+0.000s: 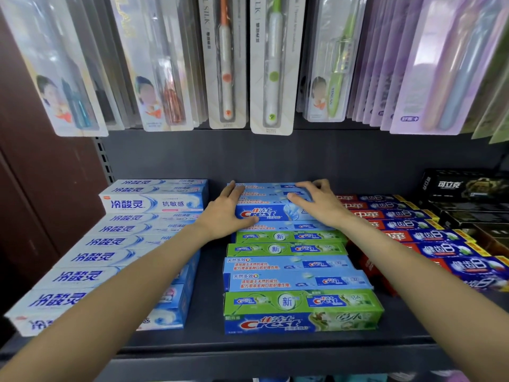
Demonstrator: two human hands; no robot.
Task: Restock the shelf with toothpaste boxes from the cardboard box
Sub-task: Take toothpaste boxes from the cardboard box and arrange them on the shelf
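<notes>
blue crest boxes (272,201) at the middle of the head view are being handled at the back of the centre column on the dark shelf (209,285). the left hand (225,213) is laid flat against the left end of that raised stack, fingers straight, thumb along the front lower edge. the right hand (316,202) is spread over the right part of the top, fingers bent a little over the far edge; nothing is lifted clear by either hand.

the step in hand is judged to be the seating and squaring of newly placed boxes at the rear of the column. the cardboard box is not seen in this view, so a reach out of frame is likely called for next.

room is tight on the right, where the red and blue boxes (407,227) lie touching or just beside the stack. a bare strip of shelf is left between the centre column and the white and blue boxes (132,230) at left. overhead, hanging toothbrush packs (270,64) end near the stack top, so withdrawal is best kept low.
</notes>
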